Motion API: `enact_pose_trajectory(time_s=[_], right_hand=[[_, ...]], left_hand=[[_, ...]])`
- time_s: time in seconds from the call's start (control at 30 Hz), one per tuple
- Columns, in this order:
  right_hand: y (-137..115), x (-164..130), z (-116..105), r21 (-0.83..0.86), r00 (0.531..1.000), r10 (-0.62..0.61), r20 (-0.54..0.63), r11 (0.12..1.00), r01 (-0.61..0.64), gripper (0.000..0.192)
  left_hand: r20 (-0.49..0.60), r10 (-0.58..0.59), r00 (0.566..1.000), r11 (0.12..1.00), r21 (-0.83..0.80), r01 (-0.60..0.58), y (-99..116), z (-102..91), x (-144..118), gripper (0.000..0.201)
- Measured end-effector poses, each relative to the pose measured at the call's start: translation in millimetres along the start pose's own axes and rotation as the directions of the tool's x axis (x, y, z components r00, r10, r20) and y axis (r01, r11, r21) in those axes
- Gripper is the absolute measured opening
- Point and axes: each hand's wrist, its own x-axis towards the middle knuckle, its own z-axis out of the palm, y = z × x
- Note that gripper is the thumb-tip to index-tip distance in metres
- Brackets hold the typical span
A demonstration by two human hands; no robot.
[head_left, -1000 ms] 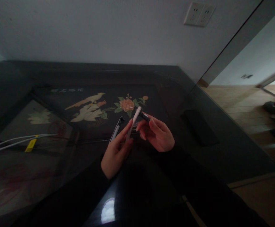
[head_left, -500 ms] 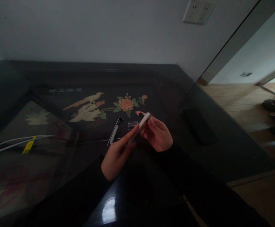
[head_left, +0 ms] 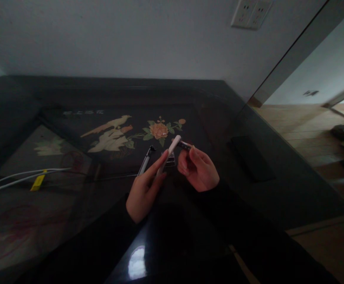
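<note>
Between the thumb and fingers of my left hand [head_left: 144, 193] is a slim white handle [head_left: 174, 144], tilted with its rounded top up and to the right. My right hand [head_left: 200, 169] pinches a small dark narrow piece [head_left: 185, 145] close beside the top of that handle; whether the two touch I cannot tell. The piece's exact kind is too dim to make out. Behind my left hand lies a grey-and-black handle [head_left: 145, 161] with a black hooked head. A small clear plastic case [head_left: 170, 159] sits on the table between my hands, partly hidden by my left fingers.
The dark glossy table [head_left: 219, 118] carries a bird-and-flower picture [head_left: 159, 130]. A flat black rectangular object [head_left: 252, 158] lies to the right. White cables [head_left: 21, 176] with a yellow tag [head_left: 38, 181] cross the left side. A wall socket [head_left: 251, 14] is above.
My right hand has drawn slightly right, apart from the white handle, and the dark piece in it now shows more fully, turned more level. The handle's top has shifted a little left.
</note>
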Motion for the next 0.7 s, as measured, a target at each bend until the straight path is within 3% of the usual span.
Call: enact_pose_trajectory(time_s=[0.17, 0.47, 0.7], right_hand=[[0.9, -0.8, 1.4, 0.001, 1.000, 0.021, -0.018, 1.000, -0.021, 0.035], [3.7, -1.6, -2.1, -0.013, 0.995, 0.048, -0.088, 0.999, -0.049, 0.040], [2.7, -1.3, -0.4, -0.009, 0.999, 0.032, -0.025, 0.999, -0.032, 0.038]], left_hand=[[0.037, -0.020, 0.999, 1.000, 0.011, 0.019, 1.8, 2.1, -1.8, 0.053], [0.118, 0.082, 0.990, 0.994, 0.060, -0.090, 5.8, 3.7, -2.7, 0.050], [0.093, 0.036, 0.995, 0.999, 0.021, -0.038, 4.9, 2.6, -1.1, 0.051]])
